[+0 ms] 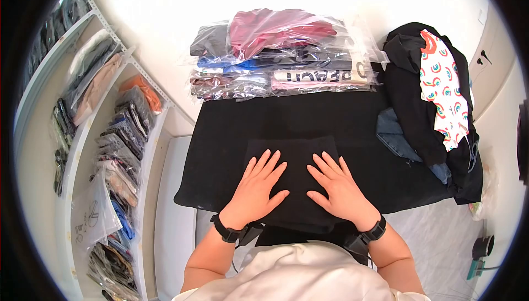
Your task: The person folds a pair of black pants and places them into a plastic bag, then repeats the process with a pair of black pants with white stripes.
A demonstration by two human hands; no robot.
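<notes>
Head view: the left hand (256, 188) and right hand (340, 189) lie flat, palms down, fingers spread and relaxed, pressing no grip, on a black fabric piece (297, 174). It lies at the near middle of the black-covered table (220, 130), both hands touching it. Plastic-bagged garments (275, 53) are stacked along the far edge; at right, a white rainbow-print garment (442, 91) lies over black clothing (405, 94) beside blue denim (398, 136).
</notes>
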